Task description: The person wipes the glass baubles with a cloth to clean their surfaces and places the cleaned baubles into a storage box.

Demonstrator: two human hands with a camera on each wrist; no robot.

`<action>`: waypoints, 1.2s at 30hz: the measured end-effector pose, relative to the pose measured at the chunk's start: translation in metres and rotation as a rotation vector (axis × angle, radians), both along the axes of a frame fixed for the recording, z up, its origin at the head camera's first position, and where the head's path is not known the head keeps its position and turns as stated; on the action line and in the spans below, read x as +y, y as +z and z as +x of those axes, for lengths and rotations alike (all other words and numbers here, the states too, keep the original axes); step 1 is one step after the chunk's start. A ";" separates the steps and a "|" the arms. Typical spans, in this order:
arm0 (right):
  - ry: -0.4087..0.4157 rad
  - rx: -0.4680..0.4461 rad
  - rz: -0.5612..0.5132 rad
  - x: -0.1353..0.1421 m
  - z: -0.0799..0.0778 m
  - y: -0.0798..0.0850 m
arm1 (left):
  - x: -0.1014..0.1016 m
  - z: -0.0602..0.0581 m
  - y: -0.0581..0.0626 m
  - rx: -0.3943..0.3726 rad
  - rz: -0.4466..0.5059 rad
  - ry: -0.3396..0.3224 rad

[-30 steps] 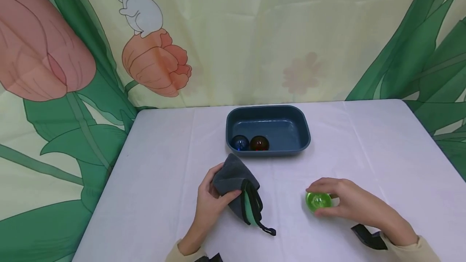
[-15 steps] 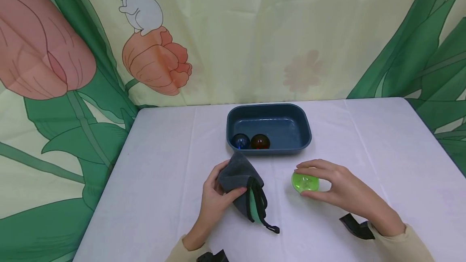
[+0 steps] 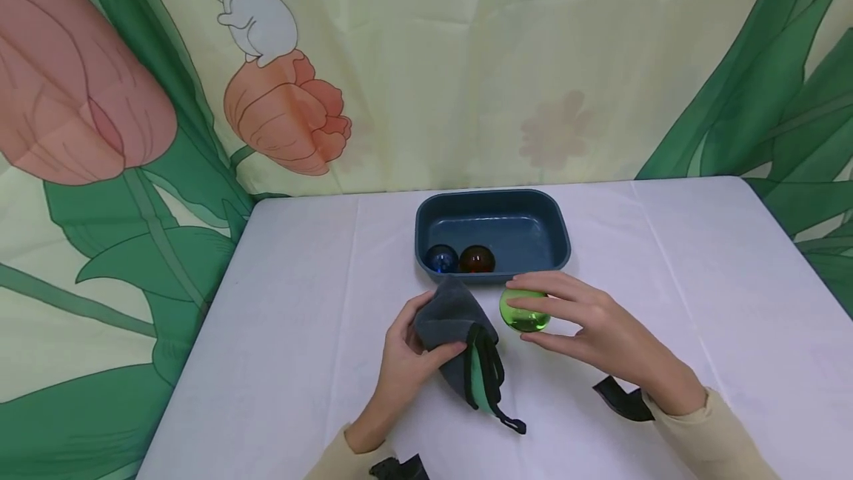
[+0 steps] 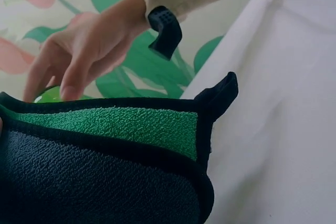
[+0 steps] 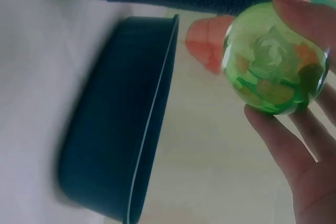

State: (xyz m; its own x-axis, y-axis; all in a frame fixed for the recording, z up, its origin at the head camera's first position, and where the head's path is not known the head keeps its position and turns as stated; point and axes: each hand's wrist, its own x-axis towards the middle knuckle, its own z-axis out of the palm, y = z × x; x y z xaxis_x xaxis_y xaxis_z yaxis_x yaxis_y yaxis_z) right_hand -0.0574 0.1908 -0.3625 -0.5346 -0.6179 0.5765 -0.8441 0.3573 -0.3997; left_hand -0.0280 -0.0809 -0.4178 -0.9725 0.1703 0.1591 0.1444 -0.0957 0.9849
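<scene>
A clear green ball (image 3: 525,315) is pinched between the thumb and fingers of my right hand (image 3: 593,321), raised over the table just in front of the tray. In the right wrist view the green ball (image 5: 275,61) is see-through, with the fingertips on its sides. My left hand (image 3: 415,361) grips a folded cloth (image 3: 453,317), dark grey outside and green inside, with black edging and a hanging loop. The left wrist view shows the cloth's green terry lining (image 4: 121,127) between its folds. Ball and cloth are close together but apart.
A dark blue rectangular tray (image 3: 513,232) stands beyond the hands. Inside it, at the near left, lie a blue ball (image 3: 441,258) and a dark red-brown ball (image 3: 477,259). A white cloth covers the table (image 3: 300,302), and a printed curtain (image 3: 433,95) hangs behind.
My right hand has lifted the green ball and carried it left and away from me, toward the cloth and tray. The left hand has shifted slightly right with the cloth.
</scene>
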 end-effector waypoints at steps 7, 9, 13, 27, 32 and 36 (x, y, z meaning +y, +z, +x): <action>0.082 0.031 -0.032 -0.013 -0.003 0.003 | 0.008 -0.002 0.002 0.024 0.019 -0.066; 0.111 0.052 -0.044 -0.017 -0.004 0.003 | 0.010 -0.002 0.003 0.032 0.030 -0.087; 0.128 0.039 -0.026 -0.022 -0.004 0.004 | 0.013 -0.003 0.004 0.030 0.053 -0.115; 0.161 0.017 -0.044 -0.034 -0.004 0.001 | 0.016 -0.006 0.006 0.053 0.086 -0.138; 0.166 -0.005 -0.064 -0.037 -0.003 -0.004 | 0.016 -0.007 0.003 0.103 0.108 -0.149; 0.152 -0.025 -0.082 -0.039 -0.004 -0.006 | 0.017 -0.008 0.003 0.111 0.125 -0.157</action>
